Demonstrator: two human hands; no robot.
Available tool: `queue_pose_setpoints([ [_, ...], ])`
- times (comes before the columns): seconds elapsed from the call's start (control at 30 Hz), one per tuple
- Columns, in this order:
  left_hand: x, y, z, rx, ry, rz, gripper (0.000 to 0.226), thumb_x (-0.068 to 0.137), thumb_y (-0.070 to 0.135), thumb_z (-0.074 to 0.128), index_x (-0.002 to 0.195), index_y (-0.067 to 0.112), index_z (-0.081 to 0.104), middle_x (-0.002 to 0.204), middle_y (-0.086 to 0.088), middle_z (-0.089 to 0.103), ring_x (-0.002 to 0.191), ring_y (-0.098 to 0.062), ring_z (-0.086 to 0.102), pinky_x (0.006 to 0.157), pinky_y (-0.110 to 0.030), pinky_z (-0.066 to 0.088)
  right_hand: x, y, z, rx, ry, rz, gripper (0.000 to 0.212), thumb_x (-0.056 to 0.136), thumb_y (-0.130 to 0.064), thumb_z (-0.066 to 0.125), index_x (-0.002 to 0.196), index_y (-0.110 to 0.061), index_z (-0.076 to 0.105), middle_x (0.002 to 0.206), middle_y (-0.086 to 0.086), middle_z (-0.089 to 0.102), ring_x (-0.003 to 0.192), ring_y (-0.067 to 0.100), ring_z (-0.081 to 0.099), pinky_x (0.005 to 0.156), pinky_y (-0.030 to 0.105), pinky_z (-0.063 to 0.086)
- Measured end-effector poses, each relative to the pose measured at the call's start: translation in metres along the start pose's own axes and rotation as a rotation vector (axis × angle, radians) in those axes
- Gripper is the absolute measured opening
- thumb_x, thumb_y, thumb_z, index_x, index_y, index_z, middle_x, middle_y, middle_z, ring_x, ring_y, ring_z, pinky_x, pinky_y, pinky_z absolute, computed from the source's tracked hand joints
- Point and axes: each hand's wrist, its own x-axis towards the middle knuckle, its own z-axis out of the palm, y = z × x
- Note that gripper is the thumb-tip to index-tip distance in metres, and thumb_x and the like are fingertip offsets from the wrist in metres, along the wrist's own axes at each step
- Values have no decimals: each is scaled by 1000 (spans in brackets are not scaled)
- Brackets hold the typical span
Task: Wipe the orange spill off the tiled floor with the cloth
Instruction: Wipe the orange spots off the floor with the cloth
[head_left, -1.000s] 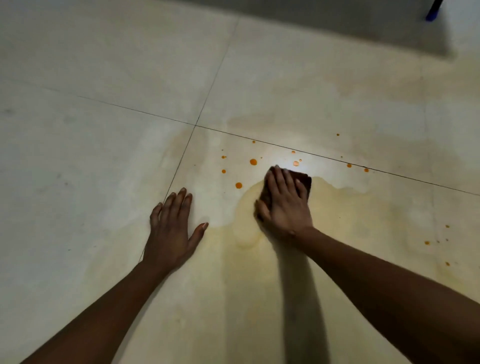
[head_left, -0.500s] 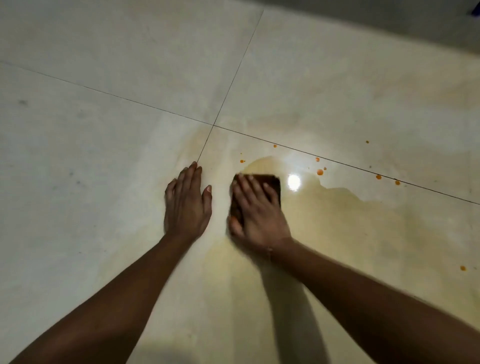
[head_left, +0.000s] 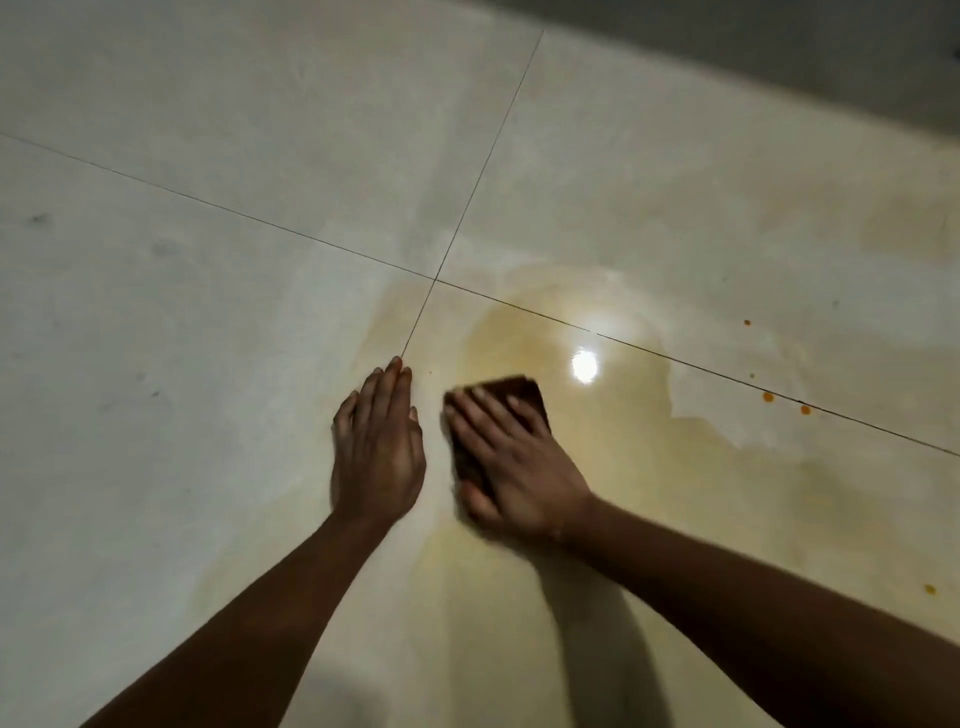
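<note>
Dark brown folded cloth (head_left: 511, 395) flat on the pale tiled floor (head_left: 208, 364), left edge of the smeared orange spill (head_left: 649, 467), under the right hand (head_left: 519, 467), fingers straight, slightly apart. Left hand (head_left: 379, 457) braced alongside, fingers together. Press evenly, overlap strokes rightward.

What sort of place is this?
Indoors, probably a home; which room is unclear. Large glossy floor tiles with thin joints, a lamp's reflection in the wet orange spill, right hand pressing a cloth down.
</note>
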Motion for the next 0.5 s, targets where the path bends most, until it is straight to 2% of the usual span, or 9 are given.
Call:
queue_pose_setpoints([
  [0.07,-1,0,-1,18,-8,5,50,98,22,28,146,10,37,155,-6,34,142,-23,32,112,-44,30,-35,29,-5,-22,-9,-122,76,88,-51,43,153,-15,26,161,6,21,149,22,18,119,42,15],
  [0.1,0,0,0,28,-6,3,51,98,22,28,147,10,37,155,-6,34,142,-23,32,112,-43,29,-31,51,-6,-29,29,-103,76,86,-49,43,152,-13,31,159,9,27,147,24,24,117,42,16],
  [0.2,0,-1,3,32,-2,1,52,97,22,27,146,10,37,155,-6,34,142,-22,33,113,-42,29,50,72,-26,18,141,282,77,83,-48,34,152,-14,29,160,8,25,147,24,21,116,42,13],
  [0.23,0,-2,3,32,4,4,51,97,21,28,146,10,37,155,-6,35,142,-22,33,112,-42,29,75,58,-28,40,173,373,77,83,-48,31,152,-15,28,161,7,23,148,23,18,117,44,13],
  [0.27,1,-2,3,28,10,6,51,97,20,28,146,10,38,155,-5,35,142,-22,33,112,-42,29,88,40,-25,55,177,364,76,83,-48,30,152,-15,28,161,6,22,149,22,16,117,46,14],
  [0.37,0,-2,0,15,-11,18,52,97,21,26,147,10,37,156,-6,34,142,-23,32,112,-42,29,39,5,-4,13,45,-70,69,90,-44,34,153,-16,28,161,4,23,149,20,17,118,46,16],
  [0.43,0,-2,-2,28,-27,16,54,96,22,23,147,10,35,156,-6,32,142,-23,32,112,-42,28,1,25,-6,-7,-28,-280,67,92,-43,37,153,-17,28,160,4,26,148,20,20,118,41,15],
  [0.47,0,-1,-2,34,-29,8,54,96,22,23,147,10,35,156,-5,32,142,-23,32,112,-42,28,5,40,-7,-16,-1,-296,66,91,-42,38,151,-15,32,158,6,30,147,22,24,117,40,15],
  [0.5,0,-1,-2,31,-30,2,55,95,22,23,148,11,35,156,-5,32,142,-23,32,112,-42,28,19,50,-11,-21,35,-223,66,90,-42,36,150,-13,35,157,8,33,145,24,27,116,41,15],
])
